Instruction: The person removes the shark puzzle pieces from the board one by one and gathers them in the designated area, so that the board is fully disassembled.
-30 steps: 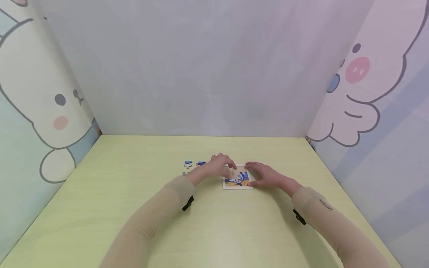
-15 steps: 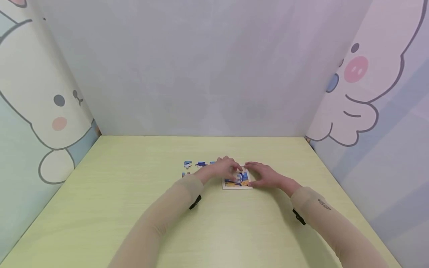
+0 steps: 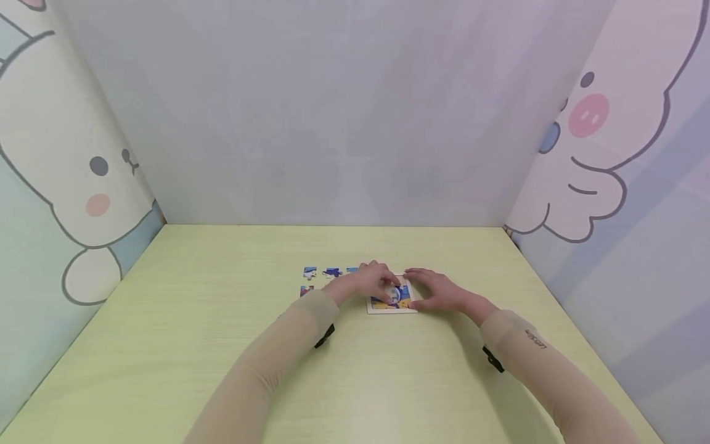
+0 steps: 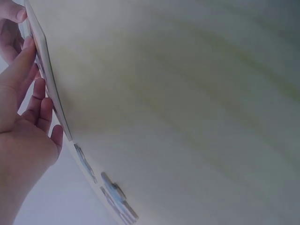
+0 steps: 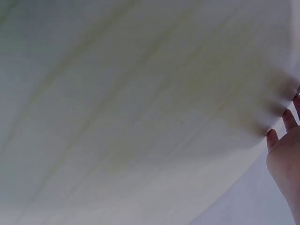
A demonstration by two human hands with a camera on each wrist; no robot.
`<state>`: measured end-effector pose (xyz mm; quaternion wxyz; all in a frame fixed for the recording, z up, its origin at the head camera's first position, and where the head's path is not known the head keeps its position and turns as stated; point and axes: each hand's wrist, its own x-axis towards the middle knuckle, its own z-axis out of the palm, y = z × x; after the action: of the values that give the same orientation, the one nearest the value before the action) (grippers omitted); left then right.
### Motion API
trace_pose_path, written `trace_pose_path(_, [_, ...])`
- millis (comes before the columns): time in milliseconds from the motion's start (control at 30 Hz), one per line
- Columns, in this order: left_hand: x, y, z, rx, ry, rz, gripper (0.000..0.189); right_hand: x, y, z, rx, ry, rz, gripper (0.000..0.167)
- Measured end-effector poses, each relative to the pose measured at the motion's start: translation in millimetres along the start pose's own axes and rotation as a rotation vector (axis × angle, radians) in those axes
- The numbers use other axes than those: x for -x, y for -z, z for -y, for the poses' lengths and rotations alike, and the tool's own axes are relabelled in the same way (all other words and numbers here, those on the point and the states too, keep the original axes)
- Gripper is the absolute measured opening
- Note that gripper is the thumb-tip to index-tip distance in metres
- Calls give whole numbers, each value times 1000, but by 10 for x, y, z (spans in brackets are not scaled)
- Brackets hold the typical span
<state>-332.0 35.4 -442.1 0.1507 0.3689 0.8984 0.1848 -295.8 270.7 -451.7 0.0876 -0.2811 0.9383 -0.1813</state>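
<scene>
A small jigsaw puzzle board (image 3: 391,312) with a white rim lies mid-table, partly filled with blue and orange pieces. Over its left half my left hand (image 3: 370,279) reaches in, thumb and forefinger bent together as in a pinch on a puzzle piece; the fingers mostly hide that piece. At the board's right side my right hand (image 3: 440,291) grips it, thumb by the near corner and fingers by the far one. The left wrist view shows the board (image 4: 49,65) edge-on beside the left hand (image 4: 23,140). Only part of the right hand (image 5: 287,154) enters its own wrist view.
Left of the board lie loose puzzle pieces: a blue-and-white one (image 3: 309,272), a dark blue one (image 3: 333,272) and a partly covered one (image 3: 306,289). The pale yellow table (image 3: 233,296) meets grey and cartoon-printed walls at back and sides.
The left hand has moved right and slightly down onto the board, its thumb and forefinger now over the middle. It has been almost still since half a second ago. The right hand stays put.
</scene>
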Motion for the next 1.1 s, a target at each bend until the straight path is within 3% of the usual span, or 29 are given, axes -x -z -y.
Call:
trace_pose_path(600, [64,-2,-62,94,-8,-29,45,9,-9,-22,-18,2,-4,78])
trace_pose_path(1100, [-48,-14,-77,135,-66,-66,27,4,-5,-17,6,10,-1,78])
